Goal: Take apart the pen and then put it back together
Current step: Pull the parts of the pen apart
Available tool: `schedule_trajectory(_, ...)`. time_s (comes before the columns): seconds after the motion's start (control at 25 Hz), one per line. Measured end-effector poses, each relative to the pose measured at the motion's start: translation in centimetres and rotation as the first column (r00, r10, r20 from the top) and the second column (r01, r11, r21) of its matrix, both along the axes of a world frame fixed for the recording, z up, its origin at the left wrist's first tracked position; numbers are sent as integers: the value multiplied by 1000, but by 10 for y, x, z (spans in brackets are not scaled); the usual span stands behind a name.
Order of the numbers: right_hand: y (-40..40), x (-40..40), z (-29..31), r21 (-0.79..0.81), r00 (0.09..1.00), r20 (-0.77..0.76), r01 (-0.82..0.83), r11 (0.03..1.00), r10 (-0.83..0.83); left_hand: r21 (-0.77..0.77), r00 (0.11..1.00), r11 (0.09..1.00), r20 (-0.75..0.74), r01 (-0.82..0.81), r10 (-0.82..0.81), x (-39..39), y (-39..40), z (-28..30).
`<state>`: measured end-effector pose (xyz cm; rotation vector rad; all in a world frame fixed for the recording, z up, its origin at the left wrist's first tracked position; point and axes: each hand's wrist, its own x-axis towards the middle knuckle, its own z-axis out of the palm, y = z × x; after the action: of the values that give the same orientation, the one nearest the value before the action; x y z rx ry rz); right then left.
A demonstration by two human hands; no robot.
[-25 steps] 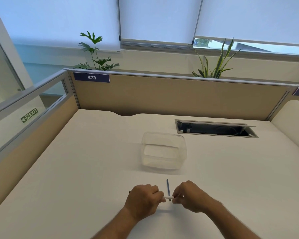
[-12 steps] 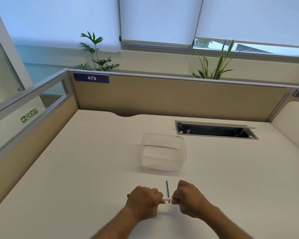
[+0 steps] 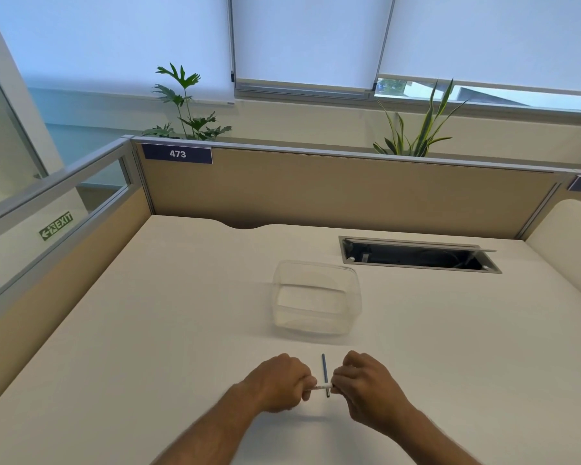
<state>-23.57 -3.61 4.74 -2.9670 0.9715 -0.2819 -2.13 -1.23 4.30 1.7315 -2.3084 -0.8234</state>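
A white pen barrel runs sideways between my two fists, just above the desk near its front edge. My left hand is closed around its left end, and my right hand pinches its right end. Only a short white stretch shows between the hands. A thin dark blue pen part, a straight rod, lies on the desk pointing away from me, passing just behind the barrel between my hands.
A clear plastic container stands on the white desk just beyond my hands. An open cable hatch is set in the desk at the back right. Beige partition walls close the back and left.
My hands have stayed together on the white barrel and shifted only slightly. The blue rod has not moved.
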Motion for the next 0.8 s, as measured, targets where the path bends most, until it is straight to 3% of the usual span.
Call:
schedule_trajectory(0.16, -6, 2, -1, 188, 993, -64, 112, 976, -102, -254, 985, 961, 156, 112, -74, 1, 2, -1)
schedule_trajectory(0.28, -10, 4, 4, 245, 981, -79, 190, 951, -176, -324, 957, 925, 269, 200, -112, -6, 3, -5)
schedule_trajectory(0.44, -12, 1, 3, 176, 989, -25, 150, 973, -148, -298, 949, 935, 298, 193, -101, -8, 2, -8)
schedule_trajectory(0.56, -9, 1, 2, 63, 996, 25, 87, 994, -89, -226, 968, 966, 242, 128, -72, -9, 1, -7)
schedule_trajectory(0.8, -1, 10, 3, 74, 960, 134, 237, 969, -245, -134, 990, 990, 140, 50, -31, -5, -3, -9)
